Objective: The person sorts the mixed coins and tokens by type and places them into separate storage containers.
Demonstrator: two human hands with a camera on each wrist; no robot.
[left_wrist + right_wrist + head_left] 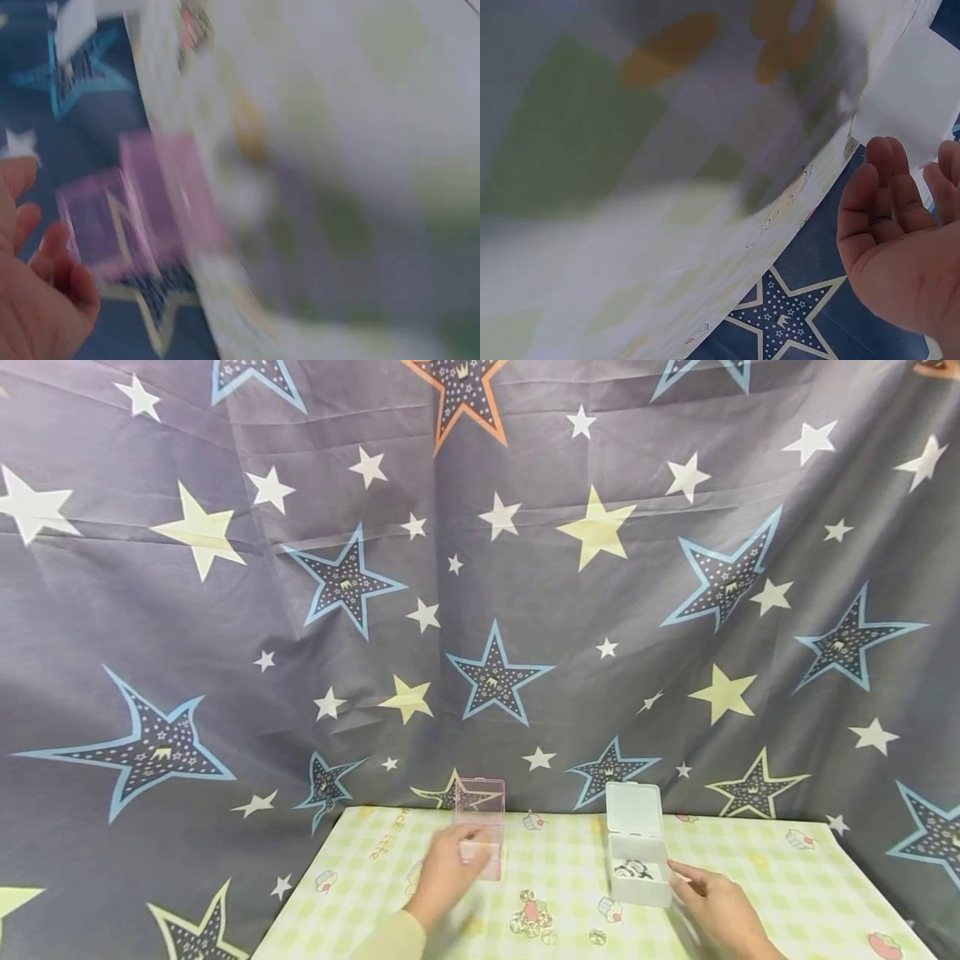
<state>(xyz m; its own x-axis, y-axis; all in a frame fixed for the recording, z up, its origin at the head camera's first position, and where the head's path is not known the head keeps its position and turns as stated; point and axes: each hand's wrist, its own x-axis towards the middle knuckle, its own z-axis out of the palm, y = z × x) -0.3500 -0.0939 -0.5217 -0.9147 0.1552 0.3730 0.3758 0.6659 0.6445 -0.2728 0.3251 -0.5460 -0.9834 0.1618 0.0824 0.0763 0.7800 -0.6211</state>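
A pink see-through box (491,860) stands at the back of the table with its lid raised. My left hand (450,868) is over its left side, the fingers loosely bent with nothing visible between them; the left wrist view is blurred. To the right, a white box (641,889) has its lid up, and several dark-and-white round pieces (633,869) lie inside. My right hand (716,902) is beside this box, with relaxed fingertips at its right wall. Several small clear round pieces (528,922) lie in a cluster between the boxes, nearer the front.
One more clear piece (597,937) lies apart, to the right of the cluster. A green-and-white checked cloth (360,868) with cupcake prints covers the table. Behind the table's far edge hangs a dark curtain (517,585) with stars.
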